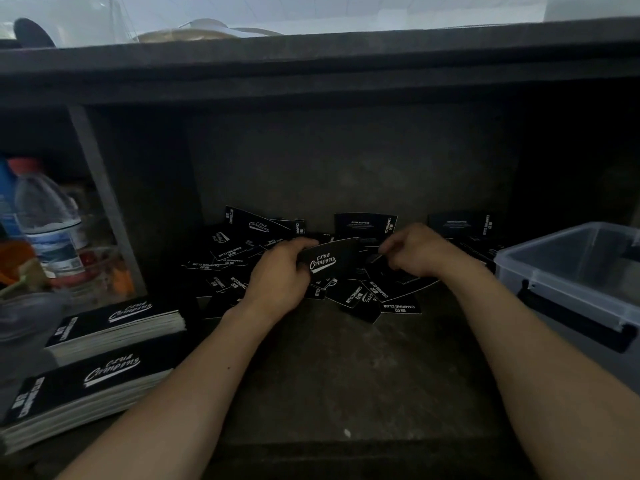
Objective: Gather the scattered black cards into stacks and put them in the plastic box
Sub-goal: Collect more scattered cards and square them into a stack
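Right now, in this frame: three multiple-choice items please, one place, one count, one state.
1. The plastic box sits where? A) right of the scattered cards B) left of them C) on top of them
2. How many tidy stacks lie lower left? A) one B) two C) four
3. The left hand is: A) flat, empty B) gripping a bundle of cards C) inside the box
Answers: 1 A, it stands at the right edge; 2 B, two lie one behind the other; 3 B, fingers curl round the bundle.

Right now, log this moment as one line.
left hand: holds cards | right hand: curled over pile, grip unclear | stacks: two, at left | box: at right
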Demonstrator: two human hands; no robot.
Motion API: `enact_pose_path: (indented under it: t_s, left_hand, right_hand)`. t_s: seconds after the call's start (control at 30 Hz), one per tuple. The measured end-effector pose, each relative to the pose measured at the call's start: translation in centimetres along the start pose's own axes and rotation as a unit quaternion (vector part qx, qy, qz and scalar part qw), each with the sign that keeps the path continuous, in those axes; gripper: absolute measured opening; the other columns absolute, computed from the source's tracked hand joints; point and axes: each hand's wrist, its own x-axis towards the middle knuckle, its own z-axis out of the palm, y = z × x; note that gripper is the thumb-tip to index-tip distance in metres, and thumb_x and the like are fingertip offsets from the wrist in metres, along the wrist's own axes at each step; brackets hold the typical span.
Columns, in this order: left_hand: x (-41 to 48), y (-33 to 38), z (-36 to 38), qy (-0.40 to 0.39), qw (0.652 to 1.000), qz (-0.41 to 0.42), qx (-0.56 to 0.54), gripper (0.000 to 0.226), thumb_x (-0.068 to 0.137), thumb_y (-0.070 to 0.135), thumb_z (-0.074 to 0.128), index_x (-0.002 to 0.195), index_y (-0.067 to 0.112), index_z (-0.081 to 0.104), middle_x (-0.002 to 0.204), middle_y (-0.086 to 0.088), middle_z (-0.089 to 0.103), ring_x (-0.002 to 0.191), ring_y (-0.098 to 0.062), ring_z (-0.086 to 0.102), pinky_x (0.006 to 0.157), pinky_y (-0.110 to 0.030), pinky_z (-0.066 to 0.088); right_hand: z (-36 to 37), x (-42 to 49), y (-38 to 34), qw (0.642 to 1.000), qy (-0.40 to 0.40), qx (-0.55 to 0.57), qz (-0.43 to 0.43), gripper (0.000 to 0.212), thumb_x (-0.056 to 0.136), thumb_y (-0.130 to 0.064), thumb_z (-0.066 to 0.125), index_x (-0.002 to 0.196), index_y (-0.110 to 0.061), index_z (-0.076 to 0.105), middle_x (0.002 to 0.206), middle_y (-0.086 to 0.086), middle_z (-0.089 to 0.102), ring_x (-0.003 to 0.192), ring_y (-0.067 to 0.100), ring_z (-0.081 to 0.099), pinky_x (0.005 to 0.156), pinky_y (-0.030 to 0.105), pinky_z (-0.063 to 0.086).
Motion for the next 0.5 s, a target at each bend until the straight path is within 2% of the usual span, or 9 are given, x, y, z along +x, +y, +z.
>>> enact_pose_path:
  t_s: [0.1, 0.17, 0.23, 0.33, 0.5]
  left_hand:
    - [0.1, -0.1, 0.1, -0.004, 1.0, 0.004, 0.002, 0.052, 0.088, -0.001, 0.052, 0.132, 0.025, 0.062, 0.127, 0.0, 0.066, 0.118, -0.017, 0.061, 0.104, -0.034, 0.048]
    - [0.2, -0.1, 0.1, -0.009, 1.0, 0.0, 0.008, 0.051, 0.088, 0.002, 0.053, 0.132, 0.026, 0.062, 0.129, 0.0, 0.066, 0.119, -0.016, 0.06, 0.104, -0.036, 0.048]
    - [0.2, -0.2, 0.1, -0.011, 1.0, -0.006, 0.009, 0.049, 0.088, 0.005, 0.054, 0.132, 0.027, 0.061, 0.129, 0.001, 0.065, 0.119, -0.017, 0.06, 0.103, -0.037, 0.049]
    - [0.1, -0.1, 0.1, -0.013, 1.0, -0.008, 0.004, 0.049, 0.088, 0.004, 0.054, 0.132, 0.025, 0.061, 0.129, 0.0, 0.065, 0.118, -0.018, 0.06, 0.103, -0.037, 0.049]
    - [0.0, 0.0, 0.0, -0.02, 1.0, -0.007, 0.005, 0.056, 0.087, -0.008, 0.051, 0.135, 0.02, 0.059, 0.133, -0.004, 0.062, 0.124, -0.019, 0.057, 0.107, -0.032, 0.044]
  right_hand:
    - [-0.8, -1.1, -0.3, 0.979, -0.122, -0.161, 0.006, 0.05, 0.083, -0.009, 0.066, 0.129, -0.026, 0.062, 0.132, -0.003, 0.058, 0.116, 0.014, 0.055, 0.087, 0.019, 0.042]
    - [-1.1, -1.5, -0.5, 0.968, -0.165, -0.188, 0.004, 0.06, 0.078, -0.015, 0.072, 0.133, -0.035, 0.057, 0.137, -0.004, 0.053, 0.12, 0.016, 0.052, 0.091, 0.024, 0.044]
    - [-1.1, -1.5, -0.5, 0.968, -0.175, -0.177, -0.009, 0.06, 0.076, -0.021, 0.077, 0.13, -0.04, 0.057, 0.136, -0.005, 0.052, 0.121, 0.016, 0.05, 0.095, 0.027, 0.043]
    - [-0.8, -1.2, -0.3, 0.974, -0.163, -0.149, -0.04, 0.052, 0.075, -0.032, 0.081, 0.124, -0.038, 0.063, 0.13, -0.007, 0.057, 0.115, 0.014, 0.052, 0.1, 0.029, 0.042]
    - [-0.6, -1.2, -0.2, 0.976, -0.167, -0.124, -0.059, 0.049, 0.07, -0.039, 0.083, 0.117, -0.036, 0.068, 0.107, -0.015, 0.056, 0.104, 0.006, 0.052, 0.093, 0.024, 0.041]
